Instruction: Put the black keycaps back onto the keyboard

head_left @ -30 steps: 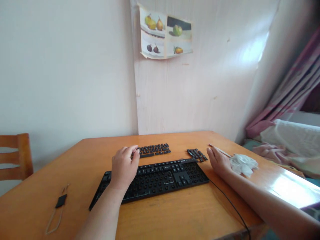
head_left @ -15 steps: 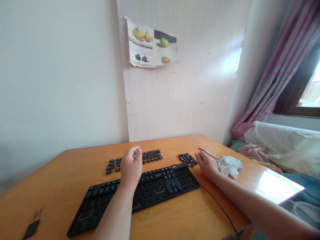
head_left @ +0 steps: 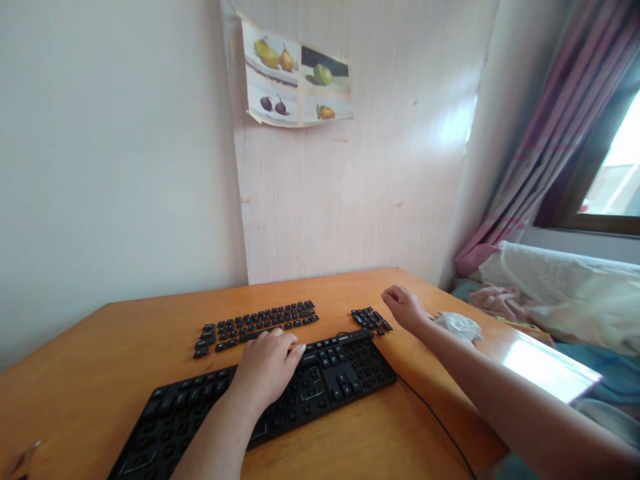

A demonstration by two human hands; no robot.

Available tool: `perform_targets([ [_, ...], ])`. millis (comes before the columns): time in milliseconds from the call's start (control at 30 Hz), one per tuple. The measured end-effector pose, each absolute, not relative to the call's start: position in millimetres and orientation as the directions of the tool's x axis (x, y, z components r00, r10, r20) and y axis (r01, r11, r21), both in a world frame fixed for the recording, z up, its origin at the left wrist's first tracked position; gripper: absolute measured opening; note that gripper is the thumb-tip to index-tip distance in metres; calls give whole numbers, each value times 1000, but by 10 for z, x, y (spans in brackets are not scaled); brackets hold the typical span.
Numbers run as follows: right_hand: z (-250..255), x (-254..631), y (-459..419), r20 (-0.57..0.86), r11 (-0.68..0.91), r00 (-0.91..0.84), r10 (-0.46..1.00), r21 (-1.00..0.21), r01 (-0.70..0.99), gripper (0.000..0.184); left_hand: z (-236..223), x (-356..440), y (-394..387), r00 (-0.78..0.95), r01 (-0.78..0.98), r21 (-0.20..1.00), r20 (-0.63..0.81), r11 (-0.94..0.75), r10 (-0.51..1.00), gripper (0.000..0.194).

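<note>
A black keyboard (head_left: 345, 373) lies slanted on the wooden table, many of its keys off and the sockets bare. My left hand (head_left: 270, 363) rests palm down across its upper part, thumb stretched to the right and the fingertips near the far edge. Beyond it, loose black keycaps (head_left: 265, 317) are laid out in rows. A smaller group of keycaps (head_left: 370, 320) lies off the keyboard's right corner. Just right of that group, my right hand (head_left: 404, 307) is held with curled fingers; what is inside them, if anything, is hidden.
Crumpled white tissue (head_left: 460, 325) lies beyond my right forearm. The keyboard's cable (head_left: 435, 413) runs toward the near edge of the wooden table (head_left: 150, 320). Fabric (head_left: 560, 287) is heaped at the right. A fruit picture (head_left: 300, 77) hangs on the back board.
My left hand has come down from a raised, curled pose onto the keyboard. My right hand has lifted slightly and curled; the white stick beside it no longer shows clearly. The view has shifted slightly.
</note>
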State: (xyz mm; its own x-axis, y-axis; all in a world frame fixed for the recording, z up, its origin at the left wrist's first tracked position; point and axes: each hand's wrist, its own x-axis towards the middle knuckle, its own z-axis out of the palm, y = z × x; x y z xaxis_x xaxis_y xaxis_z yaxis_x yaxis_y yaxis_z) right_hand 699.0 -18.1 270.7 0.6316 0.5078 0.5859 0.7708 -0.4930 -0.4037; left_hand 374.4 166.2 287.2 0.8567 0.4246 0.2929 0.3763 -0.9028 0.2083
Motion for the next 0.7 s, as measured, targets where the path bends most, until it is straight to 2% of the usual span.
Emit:
perform_targets([
  [233, 2769, 7069, 161, 514, -466, 605, 608, -386, 797, 18, 2877, 3750, 1650, 879, 381, 166, 240, -910, 412, 41],
  [500, 2791, 6987, 442, 491, -466, 629, 603, -423, 777, 29, 2872, 3737, 1593, 872, 399, 172, 233, -901, 430, 42],
  [700, 2771, 7022, 414, 450, -462, 569, 688, -334, 822, 23, 2859, 3712, 1593, 873, 392, 179, 236, -902, 426, 43],
])
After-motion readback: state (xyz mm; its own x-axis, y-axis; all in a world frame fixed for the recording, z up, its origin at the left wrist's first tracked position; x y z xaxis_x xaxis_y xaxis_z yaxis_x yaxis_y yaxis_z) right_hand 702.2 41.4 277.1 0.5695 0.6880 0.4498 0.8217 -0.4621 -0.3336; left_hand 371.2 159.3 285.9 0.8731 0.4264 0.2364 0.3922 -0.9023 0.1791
